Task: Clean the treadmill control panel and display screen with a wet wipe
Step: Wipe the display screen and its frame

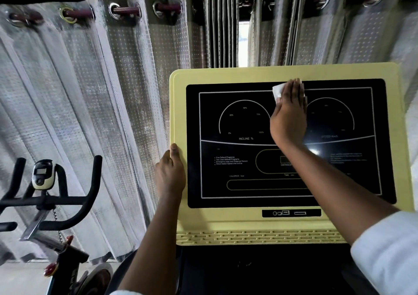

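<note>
While the left hand [170, 170] grips the left edge of the control panel [226, 75], the right hand [288, 113] presses flat, fingers up. Beneath them the wet wipe [277, 92] lies half-hidden at the top edge of the display screen [237, 170].

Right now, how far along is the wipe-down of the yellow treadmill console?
Done: nothing shows clearly as wiped. In hand: the right hand presses a white wet wipe flat on the black display screen, top middle; the left hand grips the yellow plastic frame. Left: likely the lower screen and frame.
</note>
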`<action>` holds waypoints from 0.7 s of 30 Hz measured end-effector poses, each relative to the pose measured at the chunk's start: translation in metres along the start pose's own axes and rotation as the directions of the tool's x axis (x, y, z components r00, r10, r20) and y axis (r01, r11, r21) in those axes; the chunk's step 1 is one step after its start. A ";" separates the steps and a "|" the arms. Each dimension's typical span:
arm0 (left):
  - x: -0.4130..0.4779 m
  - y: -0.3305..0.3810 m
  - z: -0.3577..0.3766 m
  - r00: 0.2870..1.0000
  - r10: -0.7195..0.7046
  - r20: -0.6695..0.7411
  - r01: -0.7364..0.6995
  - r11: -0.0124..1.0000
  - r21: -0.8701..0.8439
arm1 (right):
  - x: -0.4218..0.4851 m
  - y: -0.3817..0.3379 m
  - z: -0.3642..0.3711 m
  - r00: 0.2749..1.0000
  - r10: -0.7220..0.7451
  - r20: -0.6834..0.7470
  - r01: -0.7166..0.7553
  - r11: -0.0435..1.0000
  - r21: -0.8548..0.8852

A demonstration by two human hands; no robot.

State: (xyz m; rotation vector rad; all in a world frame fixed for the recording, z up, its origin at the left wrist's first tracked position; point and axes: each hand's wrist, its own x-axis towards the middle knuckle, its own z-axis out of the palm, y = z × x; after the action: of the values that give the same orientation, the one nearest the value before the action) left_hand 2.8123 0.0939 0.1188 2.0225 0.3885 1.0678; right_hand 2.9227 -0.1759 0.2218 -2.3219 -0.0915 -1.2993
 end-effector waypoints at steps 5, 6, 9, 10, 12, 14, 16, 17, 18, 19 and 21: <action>0.000 -0.002 0.001 1.000 0.007 -0.004 -0.007 1.000 0.021 | -0.006 0.005 0.001 0.988 -0.141 0.067 0.143 0.990 -0.021; 0.001 -0.002 0.002 1.000 0.010 0.000 -0.010 1.000 0.016 | 0.001 0.012 -0.002 0.983 -0.168 0.072 0.171 0.985 -0.025; 0.000 -0.002 0.002 1.000 0.012 0.007 -0.012 1.000 0.008 | 0.016 0.030 -0.009 0.996 -0.080 0.029 0.081 0.997 -0.005; 0.000 -0.001 0.001 1.000 0.013 0.010 -0.013 1.000 0.006 | 0.013 0.032 -0.009 1.000 -0.021 0.011 0.021 1.000 -0.001; -0.001 0.001 0.000 1.000 0.004 0.014 -0.004 1.000 -0.001 | 0.001 0.029 -0.006 1.000 0.031 0.000 -0.031 0.999 -0.013; -0.002 0.003 -0.001 1.000 -0.006 0.008 0.006 1.000 -0.003 | -0.003 0.028 -0.003 0.999 -0.028 0.026 0.029 0.999 -0.017; -0.003 0.004 -0.001 1.000 0.005 0.002 -0.005 1.000 0.006 | 0.006 0.036 -0.006 0.990 -0.132 0.049 0.132 0.991 -0.015; -0.004 0.004 -0.001 1.000 0.008 -0.001 -0.008 1.000 0.006 | 0.013 0.042 -0.008 0.985 -0.163 0.052 0.164 0.986 -0.022; -0.004 0.005 -0.001 1.000 0.010 -0.004 -0.010 1.000 0.004 | 0.021 0.050 -0.011 0.987 -0.155 0.047 0.157 0.987 -0.027; -0.004 0.006 -0.001 1.000 0.009 -0.008 -0.009 1.000 0.002 | 0.027 0.058 -0.013 0.993 -0.114 0.034 0.115 0.993 -0.022; -0.003 0.006 -0.002 1.000 -0.001 -0.012 0.001 1.000 -0.003 | 0.027 0.063 -0.016 1.000 0.015 -0.006 -0.015 1.000 0.000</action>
State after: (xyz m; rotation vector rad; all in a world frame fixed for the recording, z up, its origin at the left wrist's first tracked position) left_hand 2.8086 0.0889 0.1221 2.0137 0.3935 1.0795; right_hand 2.9425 -0.2435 0.2279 -2.3141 -0.0723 -1.2986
